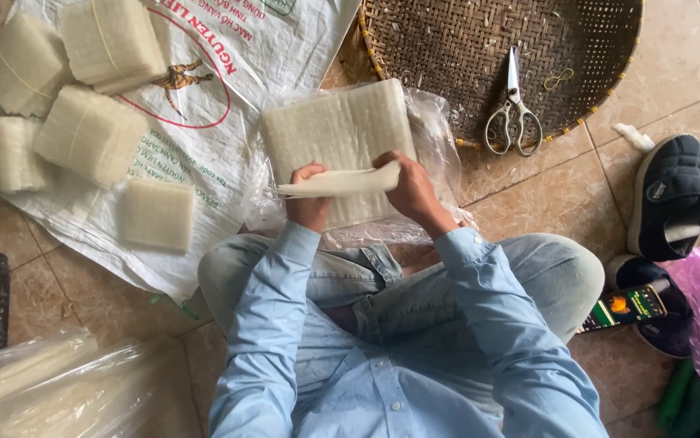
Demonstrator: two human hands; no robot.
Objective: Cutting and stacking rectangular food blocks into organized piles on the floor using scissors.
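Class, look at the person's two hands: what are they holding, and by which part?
Both hands hold a thin white stack of sheets: left hand at its left end, right hand at its right end.

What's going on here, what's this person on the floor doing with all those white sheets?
A person sits on the tiled floor, holding a thin stack of pale square sheets between the left hand and right hand, above a bigger pile on clear plastic. Tied bundles lie on a printed woven sack to the left. Scissors rest in a woven bamboo tray.
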